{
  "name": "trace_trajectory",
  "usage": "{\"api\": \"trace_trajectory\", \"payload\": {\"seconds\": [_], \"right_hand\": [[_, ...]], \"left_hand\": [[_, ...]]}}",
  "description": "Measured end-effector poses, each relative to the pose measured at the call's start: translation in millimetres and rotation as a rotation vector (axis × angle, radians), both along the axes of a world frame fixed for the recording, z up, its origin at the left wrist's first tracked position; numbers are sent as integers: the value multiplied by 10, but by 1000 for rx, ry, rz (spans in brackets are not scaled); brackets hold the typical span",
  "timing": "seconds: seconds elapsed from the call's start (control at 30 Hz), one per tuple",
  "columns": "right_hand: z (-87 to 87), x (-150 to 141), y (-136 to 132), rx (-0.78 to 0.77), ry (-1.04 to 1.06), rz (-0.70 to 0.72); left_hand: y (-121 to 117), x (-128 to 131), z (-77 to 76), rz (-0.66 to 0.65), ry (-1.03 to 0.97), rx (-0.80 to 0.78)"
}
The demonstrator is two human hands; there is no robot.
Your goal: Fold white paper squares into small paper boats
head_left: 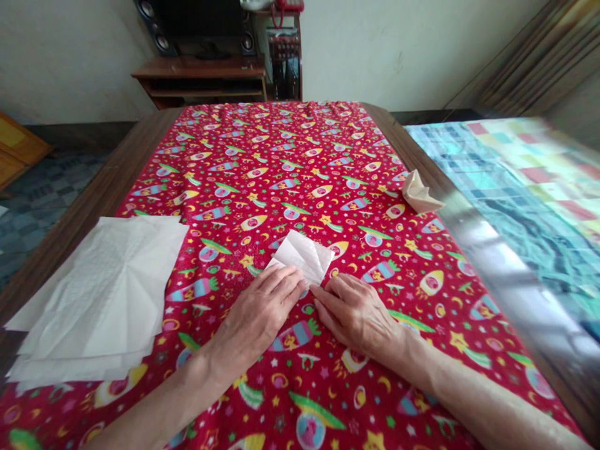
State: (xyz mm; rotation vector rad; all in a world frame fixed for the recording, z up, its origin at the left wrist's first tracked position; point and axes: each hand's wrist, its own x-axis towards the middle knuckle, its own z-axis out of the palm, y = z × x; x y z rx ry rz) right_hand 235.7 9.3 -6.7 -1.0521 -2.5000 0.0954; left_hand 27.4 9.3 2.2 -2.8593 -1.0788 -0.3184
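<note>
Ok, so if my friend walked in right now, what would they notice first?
Probably the bright red cloth spread over the table, covered in little rockets and stars. Next, maybe the small folded white paper in the middle, with the left hand on it and the right hand's fingertips at its near corner. Big creased white sheets lie on the left, and a pale folded shape sits by the cloth's right edge.

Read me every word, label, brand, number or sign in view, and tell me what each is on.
No readable text.
Folded paper: no legible words or numbers.
Sheets: creases and faint marks, too faint to read.
Cloth: printed rockets and stars; I can make out no words.
TV and speakers: any labels are too small or dark.
</note>
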Motion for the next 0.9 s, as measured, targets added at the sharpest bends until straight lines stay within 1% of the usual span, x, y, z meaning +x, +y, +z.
{"api": "trace_trajectory", "payload": {"seconds": [0.13,0.23,0.33,0.4,0.53,0.7,0.8,0.9], "right_hand": [[-9,26,-5,-27,21,5],[-16,43,-10,-23,29,1],[-16,43,-12,-24,30,2],[-14,37,-12,-30,31,-1],[-12,27,-11,-28,28,-6],[-24,34,-12,-22,18,-9],[-30,41,-12,-19,8,-11],[-30,44,-14,-17,5,-10]], "left_hand": [[-46,-20,20,14,98,-35],[-98,-17,28,35,113,-37],[-146,14,17,60,118,-21],[-162,40,0,49,102,-16],[-154,48,-25,15,36,-74],[-174,-39,18,82,1,-132],[-219,-128,39,135,-16,-112],[-266,-247,24,150,11,-71]]}}
